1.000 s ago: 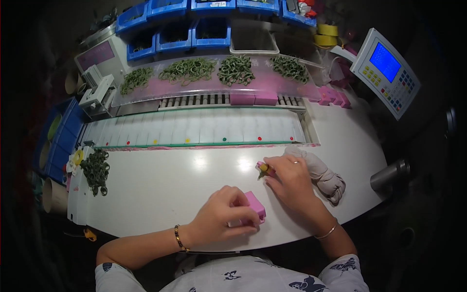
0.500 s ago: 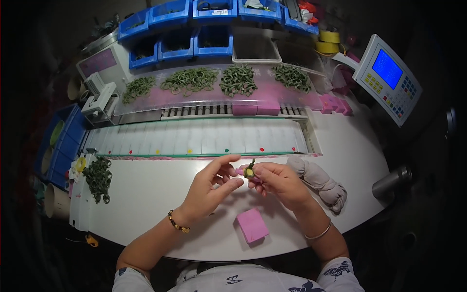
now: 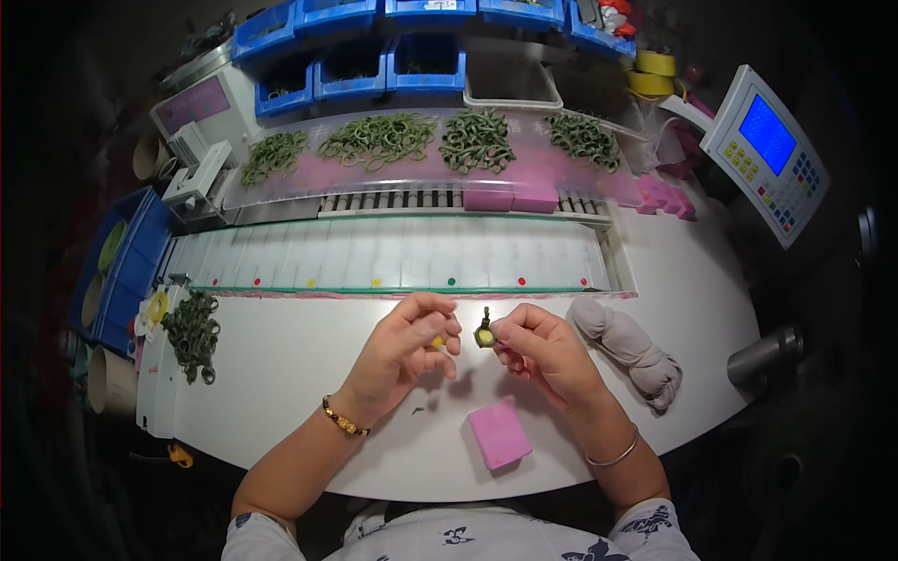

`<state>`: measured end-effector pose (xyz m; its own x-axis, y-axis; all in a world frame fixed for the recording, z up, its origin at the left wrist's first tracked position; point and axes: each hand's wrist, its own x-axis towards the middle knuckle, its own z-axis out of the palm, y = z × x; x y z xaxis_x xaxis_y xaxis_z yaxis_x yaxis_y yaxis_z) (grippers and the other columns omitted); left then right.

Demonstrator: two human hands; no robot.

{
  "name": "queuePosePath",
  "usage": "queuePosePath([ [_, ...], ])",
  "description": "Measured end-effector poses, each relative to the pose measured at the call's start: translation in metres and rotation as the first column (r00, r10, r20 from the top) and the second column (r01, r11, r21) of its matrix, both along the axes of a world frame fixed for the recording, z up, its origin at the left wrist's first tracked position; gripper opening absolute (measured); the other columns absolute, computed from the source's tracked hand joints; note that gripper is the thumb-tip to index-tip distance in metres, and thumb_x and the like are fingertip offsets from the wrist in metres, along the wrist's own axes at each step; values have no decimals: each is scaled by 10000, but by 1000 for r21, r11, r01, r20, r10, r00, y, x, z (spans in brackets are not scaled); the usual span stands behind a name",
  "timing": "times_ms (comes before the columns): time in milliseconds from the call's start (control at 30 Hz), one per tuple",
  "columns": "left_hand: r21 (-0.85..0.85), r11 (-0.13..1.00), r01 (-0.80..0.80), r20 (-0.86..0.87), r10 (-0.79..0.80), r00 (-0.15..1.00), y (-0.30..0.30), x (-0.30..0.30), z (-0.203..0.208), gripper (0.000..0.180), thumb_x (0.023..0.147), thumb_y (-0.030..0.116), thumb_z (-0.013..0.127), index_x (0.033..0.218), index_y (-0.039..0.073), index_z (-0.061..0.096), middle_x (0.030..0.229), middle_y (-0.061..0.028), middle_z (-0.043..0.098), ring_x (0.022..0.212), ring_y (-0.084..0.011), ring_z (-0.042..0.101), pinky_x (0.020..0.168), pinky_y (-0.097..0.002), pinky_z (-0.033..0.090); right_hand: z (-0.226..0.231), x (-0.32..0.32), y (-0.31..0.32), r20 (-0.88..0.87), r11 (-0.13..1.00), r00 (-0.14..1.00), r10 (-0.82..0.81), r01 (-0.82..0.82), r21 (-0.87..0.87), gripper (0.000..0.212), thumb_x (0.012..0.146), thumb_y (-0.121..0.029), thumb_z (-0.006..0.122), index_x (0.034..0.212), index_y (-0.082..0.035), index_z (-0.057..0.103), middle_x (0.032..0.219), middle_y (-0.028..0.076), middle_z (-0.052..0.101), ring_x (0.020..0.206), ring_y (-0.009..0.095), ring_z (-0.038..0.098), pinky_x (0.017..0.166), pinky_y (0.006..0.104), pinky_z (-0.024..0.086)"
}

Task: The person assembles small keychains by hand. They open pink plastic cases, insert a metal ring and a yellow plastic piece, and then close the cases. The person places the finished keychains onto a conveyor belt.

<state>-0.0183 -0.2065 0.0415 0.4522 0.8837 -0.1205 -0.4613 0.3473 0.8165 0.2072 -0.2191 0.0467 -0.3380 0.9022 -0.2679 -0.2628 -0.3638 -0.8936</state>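
Note:
My right hand (image 3: 543,351) pinches a small dark green ring-like piece (image 3: 485,333) between thumb and fingertips. The piece has a round yellow face and a short stem pointing up. Left of it, my left hand (image 3: 402,351) is half curled, with thumb and fingers bent inward. A small yellow thing (image 3: 437,342) shows among those fingers, too small to name. Below my right hand, a pink block (image 3: 499,435) lies on the white table (image 3: 281,402). A tiny dark scrap (image 3: 418,409) rests near my left wrist.
Several heaps of green rings (image 3: 374,140) lie on a clear sheet behind a long white tray (image 3: 402,257). Another green pile (image 3: 192,337) sits at the left. A grey cloth bundle (image 3: 625,355), a metal cylinder (image 3: 765,355) and a control panel (image 3: 767,154) stand right; blue bins (image 3: 351,70) line the back.
My hands have moved apart, and my left hand has drawn back from the green piece, which stays in my right hand. The pink thing between my hands no longer shows. The view has shifted slightly.

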Motion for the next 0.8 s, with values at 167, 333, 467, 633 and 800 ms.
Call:
queuePosePath([
  [167, 112, 989, 101, -280, -66, 958, -7, 6, 1, 156, 1021, 179, 626, 1104, 49, 610, 920, 0, 625, 683, -43, 522, 578, -207, 449, 3, -8, -5, 20, 997, 997, 69, -69, -19, 174, 1016, -242, 652, 1015, -72, 613, 808, -26, 583, 678, 24, 481, 572, 197, 374],
  [333, 167, 986, 28, -287, 22, 958, -10, 7, 1, 131, 1015, 188, 648, 1019, 64, 606, 857, 20, 613, 629, -19, 475, 552, -186, 399, 6, -15, -10, -4, 996, 996, 87, -87, 10, 178, 1028, -235, 631, 1039, -60, 604, 817, -27, 570, 683, 30, 477, 568, 191, 373],
  [467, 193, 981, -8, -233, 54, 971, -13, 12, -1, 143, 1022, 201, 641, 1012, 66, 595, 830, 26, 592, 620, -15, 459, 548, -187, 396, 2, -16, -9, 10, 998, 999, 33, -33, 51, 183, 1032, -223, 616, 1075, -45, 618, 832, -23, 582, 689, 35, 490, 573, 184, 392],
  [633, 251, 963, -101, -190, 152, 970, -16, 19, -3, 138, 1038, 203, 616, 1017, 69, 590, 811, 31, 563, 618, -15, 449, 538, -195, 382, 0, -21, -10, -70, 996, 995, -72, 75, 51, 205, 1037, -209, 596, 1118, -25, 636, 848, -13, 589, 695, 39, 500, 571, 184, 406],
  [800, 173, 957, -234, -65, 248, 967, -15, 14, -3, 170, 1050, 245, 597, 1016, 79, 597, 783, 38, 523, 630, -38, 430, 542, -206, 366, -4, 2, 10, -317, 918, 862, -395, 379, -114, 214, 1048, -226, 576, 1097, -23, 622, 870, -1, 562, 715, 38, 498, 568, 185, 409],
])
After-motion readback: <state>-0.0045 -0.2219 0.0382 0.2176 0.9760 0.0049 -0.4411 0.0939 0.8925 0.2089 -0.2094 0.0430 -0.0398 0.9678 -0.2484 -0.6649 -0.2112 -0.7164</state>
